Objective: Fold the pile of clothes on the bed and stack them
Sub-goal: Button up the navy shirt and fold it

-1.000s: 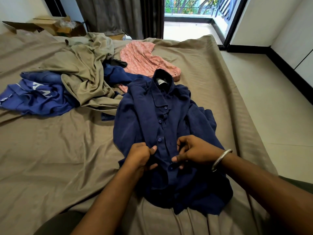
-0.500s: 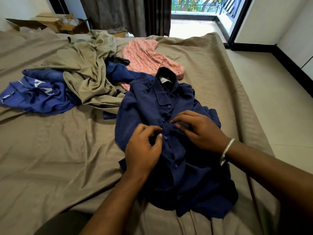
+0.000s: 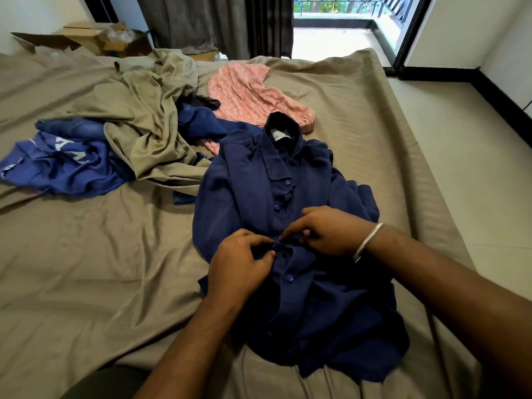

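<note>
The dark navy button-front shirt [image 3: 276,226] lies face up on the near right part of the bed with the olive-tan sheet [image 3: 86,269], collar pointing away, lower half bunched and rumpled. It looks like soft, light woven cloth, limp and creasing readily, so it should lift with no effort but slump wherever it goes unsupported. The firmer spots to take are likely the stitched placket, the collar and the shoulder seams.

Both hands meet on the placket, midway down. The left hand [image 3: 239,266] has its fingers [image 3: 256,240] curled in, thumb to fingertips, pinching the placket edge. The right hand [image 3: 328,228], a silver bangle [image 3: 368,241] at its wrist, curls its fingers onto the opposite edge, gripping cloth right against the left. It looks like buttoning before folding.

Beyond, the unfolded heap: tan garment [image 3: 144,125], blue printed top [image 3: 66,165], pink patterned piece [image 3: 247,96].
</note>
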A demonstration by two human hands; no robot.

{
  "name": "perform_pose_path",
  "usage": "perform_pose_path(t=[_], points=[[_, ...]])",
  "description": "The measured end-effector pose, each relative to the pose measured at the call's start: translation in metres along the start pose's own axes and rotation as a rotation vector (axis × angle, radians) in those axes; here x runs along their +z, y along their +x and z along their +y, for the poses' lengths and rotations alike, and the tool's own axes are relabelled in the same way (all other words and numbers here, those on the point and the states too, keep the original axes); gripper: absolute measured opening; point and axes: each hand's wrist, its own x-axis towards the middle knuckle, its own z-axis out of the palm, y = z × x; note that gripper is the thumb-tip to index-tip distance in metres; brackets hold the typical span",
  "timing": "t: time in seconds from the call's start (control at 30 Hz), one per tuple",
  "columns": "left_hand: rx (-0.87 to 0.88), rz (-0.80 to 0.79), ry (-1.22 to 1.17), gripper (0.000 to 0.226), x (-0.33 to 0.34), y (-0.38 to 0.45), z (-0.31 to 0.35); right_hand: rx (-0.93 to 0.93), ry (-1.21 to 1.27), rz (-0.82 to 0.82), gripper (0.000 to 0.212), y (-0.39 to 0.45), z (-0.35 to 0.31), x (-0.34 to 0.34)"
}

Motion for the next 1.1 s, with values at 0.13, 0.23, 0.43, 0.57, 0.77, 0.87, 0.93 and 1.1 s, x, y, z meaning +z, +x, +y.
perform_pose_path(t=[0.13, 0.23, 0.43, 0.57, 0.77, 0.87, 0.93, 1.1], points=[[-0.012, 0.002, 0.037, 0.017, 0.003, 0.001, -0.001, -0.008, -0.02, -0.017, 0.026, 0.001, -0.002, -0.001], [-0.034, -0.006, 0.092, 0.018, 0.006, 0.001, 0.0, -0.003, -0.04, -0.01, 0.018, 0.001, -0.003, 0.0], [0.011, 0.058, 0.033, 0.015, 0.01, 0.001, -0.001, 0.016, -0.183, 0.014, 0.036, 0.0, -0.009, 0.004], [0.052, 0.084, -0.016, 0.01, 0.01, 0.0, -0.001, 0.007, -0.306, 0.032, 0.03, -0.003, -0.01, 0.002], [0.016, 0.053, 0.046, 0.022, 0.012, 0.002, -0.003, -0.074, -0.261, 0.213, 0.021, -0.005, -0.005, 0.006], [0.004, 0.066, 0.018, 0.017, 0.014, 0.004, -0.007, -0.24, -0.223, 0.362, 0.019, -0.009, -0.005, 0.0], [0.01, 0.081, -0.032, 0.016, 0.014, 0.004, -0.007, -0.304, -0.167, 0.368, 0.025, -0.008, -0.009, -0.002], [0.032, 0.099, -0.153, 0.016, 0.012, 0.003, -0.003, -0.213, -0.178, 0.227, 0.03, -0.005, -0.008, 0.0]])
